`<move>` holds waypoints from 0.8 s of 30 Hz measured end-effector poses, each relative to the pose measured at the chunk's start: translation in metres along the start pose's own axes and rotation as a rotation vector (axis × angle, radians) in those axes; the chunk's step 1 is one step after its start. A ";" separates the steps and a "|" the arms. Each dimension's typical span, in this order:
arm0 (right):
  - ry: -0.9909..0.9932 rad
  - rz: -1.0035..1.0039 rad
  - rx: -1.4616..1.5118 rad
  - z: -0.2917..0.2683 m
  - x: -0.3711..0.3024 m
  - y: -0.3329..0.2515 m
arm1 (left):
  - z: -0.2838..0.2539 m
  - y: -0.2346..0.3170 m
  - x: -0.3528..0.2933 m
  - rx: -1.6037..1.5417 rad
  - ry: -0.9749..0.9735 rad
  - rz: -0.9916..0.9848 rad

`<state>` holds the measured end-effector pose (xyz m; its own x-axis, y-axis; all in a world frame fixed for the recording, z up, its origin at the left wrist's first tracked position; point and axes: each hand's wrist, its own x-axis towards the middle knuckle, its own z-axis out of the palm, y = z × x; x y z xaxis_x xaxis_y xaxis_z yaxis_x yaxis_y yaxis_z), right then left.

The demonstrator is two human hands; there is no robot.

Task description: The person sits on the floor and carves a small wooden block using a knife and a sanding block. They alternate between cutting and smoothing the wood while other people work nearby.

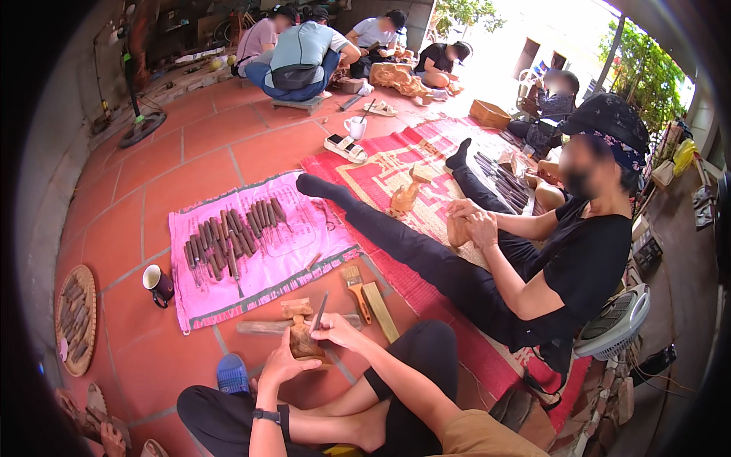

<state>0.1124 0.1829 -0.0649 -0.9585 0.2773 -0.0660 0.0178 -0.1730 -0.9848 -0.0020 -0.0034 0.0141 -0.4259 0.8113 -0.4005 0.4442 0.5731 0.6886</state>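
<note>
Between my crossed legs stands a light-brown wooden carving (306, 344) with a narrow waist and a flat block on top. My left hand (280, 364) grips its left side, thumb stretched toward the front; its other fingers are partly hidden behind the wood. In my right hand (336, 330) is a slim dark carving chisel (321, 305), held steeply upright against the carving's right side. Its lower end is hidden by hand and wood. Behind the carving lies a long wooden stick (259, 327). A flat brush (356, 292) and a wooden slat (381, 312) lie to the right.
Ahead, a pink cloth (198, 297) bears many dark-handled chisels (221, 240). A dark mug (158, 286) and a round basket of tools (75, 320) stand left. On my right a co-worker holds a wooden piece (458, 231), legs stretched over a red mat (487, 354). A blue slipper (232, 375) lies close.
</note>
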 end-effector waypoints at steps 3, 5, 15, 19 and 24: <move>0.250 0.078 0.077 0.006 0.002 -0.012 | -0.004 0.005 -0.006 0.012 0.008 -0.011; 0.214 0.017 0.052 0.009 0.002 -0.013 | -0.003 0.004 -0.006 0.004 0.011 -0.005; 0.279 -0.019 -0.290 0.020 0.001 -0.030 | -0.004 0.005 -0.005 0.075 0.001 -0.051; 0.053 -0.002 -0.402 0.025 -0.011 -0.033 | -0.005 0.009 -0.005 0.013 -0.006 -0.015; 0.340 -0.043 -0.319 0.022 0.001 -0.030 | 0.000 -0.001 0.000 0.036 0.003 -0.008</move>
<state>0.1046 0.1673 -0.0323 -0.8138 0.5807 -0.0209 0.1178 0.1296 -0.9846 -0.0023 -0.0037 0.0137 -0.4319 0.8063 -0.4041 0.4692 0.5835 0.6628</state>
